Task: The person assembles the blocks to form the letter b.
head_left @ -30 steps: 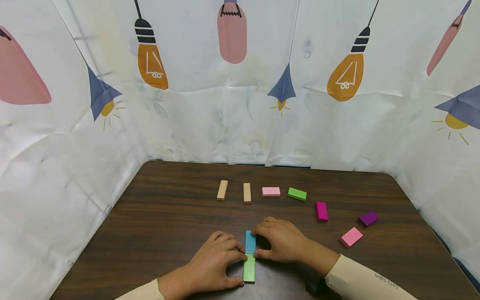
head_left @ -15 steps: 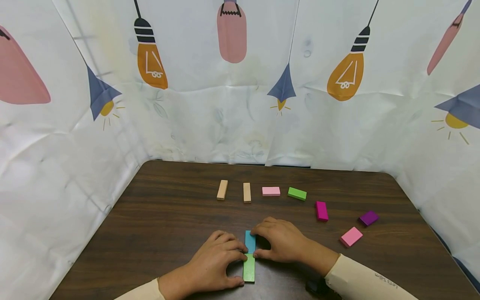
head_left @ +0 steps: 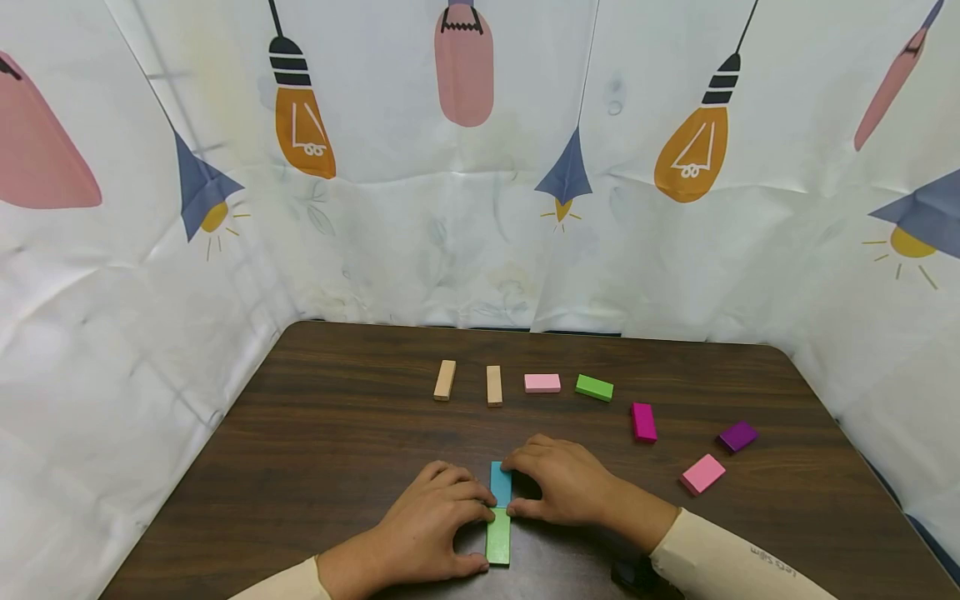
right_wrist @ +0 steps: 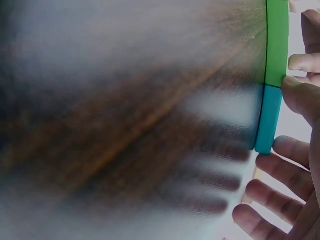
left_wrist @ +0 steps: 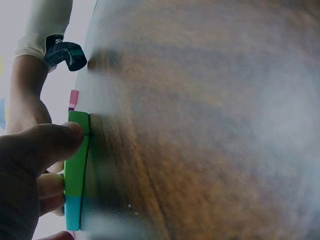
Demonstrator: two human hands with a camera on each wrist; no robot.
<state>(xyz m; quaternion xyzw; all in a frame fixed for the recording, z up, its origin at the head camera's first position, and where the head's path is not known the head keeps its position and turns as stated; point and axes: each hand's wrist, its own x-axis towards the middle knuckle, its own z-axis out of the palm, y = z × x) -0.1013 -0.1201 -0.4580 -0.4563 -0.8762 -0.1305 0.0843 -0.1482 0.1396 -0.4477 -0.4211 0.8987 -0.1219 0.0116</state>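
Note:
A light green block (head_left: 498, 546) and a blue block (head_left: 500, 482) lie end to end on the dark wooden table (head_left: 360, 433), forming one straight strip that points away from the person. My left hand (head_left: 427, 529) pinches the green block, thumb at its near end and index finger by the joint; another fingertip reaches the blue block's edge. From the other side, my right hand (head_left: 566, 485) holds the blue block between a thumb near the joint and fingers at its far end. In the right wrist view, the green block (right_wrist: 277, 45) and blue block (right_wrist: 268, 120) meet flush.
Farther back lie two tan blocks (head_left: 445, 381), a pink block (head_left: 542, 383) and a bright green block (head_left: 594, 387). To the right are a magenta block (head_left: 643, 422), a purple block (head_left: 737, 437) and another pink block (head_left: 702, 474). A printed white curtain (head_left: 450, 250) hangs behind.
A left fingertip has shifted slightly right, onto the edge of the blue block near the joint. Both blocks and the right hand stay in place.

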